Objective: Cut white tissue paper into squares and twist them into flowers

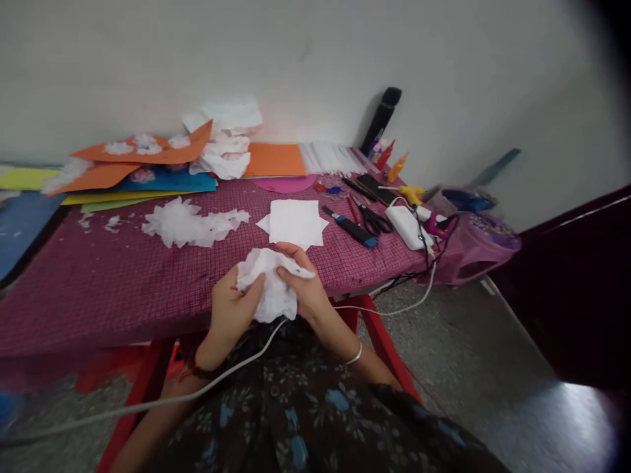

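Observation:
Between my two hands, above the table's front edge, is a crumpled white tissue paper piece (273, 295). My left hand (231, 309) grips its left side, thumb lying across the front. On the right, my right hand (308, 289) pinches the upper edge with the thumb and fingers. Just beyond them lies a flat stack of white paper squares (296, 223), with corners jutting out like a star. Left of that stack, a pile of jagged white paper pieces (182, 223) rests on the checked cloth (113, 282).
Scissors (372, 217), a blue-black cutter knife (352, 226), a white power bank (409, 226) and a yellow glue gun (411, 194) lie at right. Orange sheets (148, 154) carry paper flowers at back left. A white cable (207, 387) crosses my lap. A pink basket (486, 246) stands right.

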Motion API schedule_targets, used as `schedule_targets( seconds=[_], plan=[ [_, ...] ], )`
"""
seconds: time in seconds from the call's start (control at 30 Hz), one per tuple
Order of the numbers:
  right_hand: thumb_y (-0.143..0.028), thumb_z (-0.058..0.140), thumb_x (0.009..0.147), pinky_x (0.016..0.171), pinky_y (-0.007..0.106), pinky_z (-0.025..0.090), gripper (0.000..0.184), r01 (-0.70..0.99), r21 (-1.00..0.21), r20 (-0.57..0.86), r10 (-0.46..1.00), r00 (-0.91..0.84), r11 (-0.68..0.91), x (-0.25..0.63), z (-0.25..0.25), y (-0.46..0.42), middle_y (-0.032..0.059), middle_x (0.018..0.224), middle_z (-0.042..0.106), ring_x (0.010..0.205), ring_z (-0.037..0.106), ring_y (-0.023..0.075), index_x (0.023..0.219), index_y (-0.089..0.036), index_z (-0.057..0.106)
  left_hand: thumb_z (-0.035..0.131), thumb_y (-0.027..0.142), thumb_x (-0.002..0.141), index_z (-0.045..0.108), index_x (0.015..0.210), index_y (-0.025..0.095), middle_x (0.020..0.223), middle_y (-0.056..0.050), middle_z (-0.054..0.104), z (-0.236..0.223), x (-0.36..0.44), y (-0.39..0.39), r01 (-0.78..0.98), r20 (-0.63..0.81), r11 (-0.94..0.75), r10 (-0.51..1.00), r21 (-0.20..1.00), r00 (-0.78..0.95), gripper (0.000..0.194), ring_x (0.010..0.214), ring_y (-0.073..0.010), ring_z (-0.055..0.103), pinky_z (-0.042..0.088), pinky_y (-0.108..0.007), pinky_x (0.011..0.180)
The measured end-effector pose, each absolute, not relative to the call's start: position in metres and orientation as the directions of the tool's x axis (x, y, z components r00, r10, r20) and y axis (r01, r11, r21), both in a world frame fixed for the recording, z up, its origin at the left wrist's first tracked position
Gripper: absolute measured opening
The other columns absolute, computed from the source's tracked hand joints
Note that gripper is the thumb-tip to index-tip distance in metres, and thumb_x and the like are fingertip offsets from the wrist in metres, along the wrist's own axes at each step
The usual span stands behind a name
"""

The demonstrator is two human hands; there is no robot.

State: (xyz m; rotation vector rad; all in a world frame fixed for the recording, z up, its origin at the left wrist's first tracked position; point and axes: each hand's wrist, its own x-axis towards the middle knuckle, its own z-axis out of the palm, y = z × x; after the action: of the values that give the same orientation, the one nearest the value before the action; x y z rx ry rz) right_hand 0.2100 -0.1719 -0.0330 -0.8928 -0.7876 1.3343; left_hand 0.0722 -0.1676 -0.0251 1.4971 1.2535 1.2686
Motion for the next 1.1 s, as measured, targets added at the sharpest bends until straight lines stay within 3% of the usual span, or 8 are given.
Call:
schedule_targets(
  seconds=[0.1, 0.2, 0.37, 0.5, 0.67, 0.8, 1.0, 1.1],
  plan=[
    [-0.047, 0.080, 0.063, 0.079, 0.034, 0.055, 0.054, -0.594, -0.805, -0.096, 0.990, 0.101, -0.017, 0.214, -0.037, -0.168, 0.0028, 0.105, 0.070, 0.089, 0.066, 0.0213, 0.109, -0.026, 0.060, 0.076, 0.037, 0.073, 0.071, 0.101, 0.014, 0.090, -0.007, 0.075, -0.027, 0.073, -0.165, -0.101, -0.022, 0.018, 0.999, 0.995, -0.032, 0.036, 0.075, -0.0188, 0.069, 0.056, -0.026, 0.068],
    [-0.055, 0.079, 0.062, 0.083, 0.038, 0.056, 0.049, -0.609, -0.793, -0.108, 0.989, 0.104, -0.022, 0.217, -0.041, -0.167, 0.0044, 0.105, 0.074, 0.094, 0.067, 0.0239, 0.097, -0.025, 0.063, 0.081, 0.036, 0.069, 0.071, 0.099, 0.015, 0.090, -0.007, 0.076, -0.021, 0.075, -0.165, -0.218, -0.099, 0.088, 0.994, 0.972, -0.043, 0.038, 0.074, -0.0197, 0.071, 0.059, -0.028, 0.068],
    [-0.053, 0.085, 0.056, 0.081, 0.038, 0.058, 0.053, -0.566, -0.821, -0.113, 0.993, 0.022, -0.081, 0.219, -0.041, -0.172, 0.0029, 0.095, 0.076, 0.087, 0.069, 0.0227, 0.096, -0.023, 0.066, 0.083, 0.034, 0.064, 0.070, 0.092, 0.014, 0.089, -0.006, 0.076, -0.007, 0.078, -0.170, -0.248, -0.095, 0.072, 0.992, 0.966, -0.083, 0.037, 0.075, -0.0209, 0.071, 0.061, -0.032, 0.073],
    [-0.045, 0.090, 0.051, 0.072, 0.035, 0.058, 0.054, -0.557, -0.825, -0.137, 0.990, 0.031, -0.097, 0.216, -0.036, -0.174, 0.0009, 0.086, 0.076, 0.074, 0.068, 0.0197, 0.093, -0.023, 0.066, 0.083, 0.035, 0.064, 0.071, 0.099, 0.013, 0.094, -0.007, 0.076, -0.008, 0.074, -0.167, -0.266, -0.045, 0.019, 0.995, 0.964, -0.091, 0.043, 0.081, -0.0217, 0.072, 0.060, -0.034, 0.079],
    [-0.042, 0.086, 0.056, 0.063, 0.027, 0.053, 0.043, -0.502, -0.865, -0.050, 0.998, 0.045, -0.021, 0.216, -0.028, -0.178, -0.0043, 0.074, 0.068, 0.065, 0.060, 0.0137, 0.086, -0.023, 0.062, 0.090, 0.026, 0.051, 0.072, 0.096, 0.013, 0.093, -0.009, 0.076, -0.013, 0.070, -0.163, -0.161, 0.000, 0.032, 0.981, 0.986, 0.193, 0.050, 0.092, -0.0265, 0.071, 0.059, -0.036, 0.085],
    [-0.035, 0.084, 0.060, 0.051, 0.021, 0.040, 0.037, -0.424, -0.905, -0.003, 0.996, 0.089, 0.036, 0.221, -0.023, -0.180, -0.0093, 0.060, 0.050, 0.050, 0.044, 0.0085, 0.074, -0.023, 0.052, 0.090, 0.027, 0.054, 0.070, 0.101, 0.013, 0.096, -0.011, 0.076, -0.011, 0.074, -0.167, -0.146, -0.059, 0.113, 0.943, 0.983, 0.328, 0.053, 0.093, -0.0275, 0.072, 0.059, -0.038, 0.084],
    [-0.033, 0.081, 0.058, 0.072, 0.028, 0.051, 0.041, -0.530, -0.829, 0.038, 0.962, 0.271, 0.182, 0.235, -0.017, -0.175, -0.0047, 0.082, 0.062, 0.071, 0.059, 0.0135, 0.087, -0.025, 0.054, 0.091, 0.024, 0.054, 0.069, 0.114, 0.014, 0.098, -0.010, 0.077, -0.009, 0.078, -0.171, -0.262, -0.074, 0.183, 0.924, 0.947, 0.375, 0.065, 0.099, -0.0287, 0.071, 0.056, -0.040, 0.093],
    [-0.042, 0.079, 0.063, 0.078, 0.032, 0.053, 0.043, -0.563, -0.805, 0.032, 0.962, 0.273, 0.186, 0.242, -0.021, -0.172, -0.0023, 0.091, 0.067, 0.083, 0.064, 0.0173, 0.096, -0.026, 0.057, 0.088, 0.025, 0.058, 0.069, 0.115, 0.013, 0.102, -0.010, 0.076, -0.006, 0.080, -0.172, -0.310, -0.062, 0.183, 0.931, 0.933, 0.361, 0.062, 0.098, -0.0279, 0.071, 0.056, -0.039, 0.092]
  ],
)
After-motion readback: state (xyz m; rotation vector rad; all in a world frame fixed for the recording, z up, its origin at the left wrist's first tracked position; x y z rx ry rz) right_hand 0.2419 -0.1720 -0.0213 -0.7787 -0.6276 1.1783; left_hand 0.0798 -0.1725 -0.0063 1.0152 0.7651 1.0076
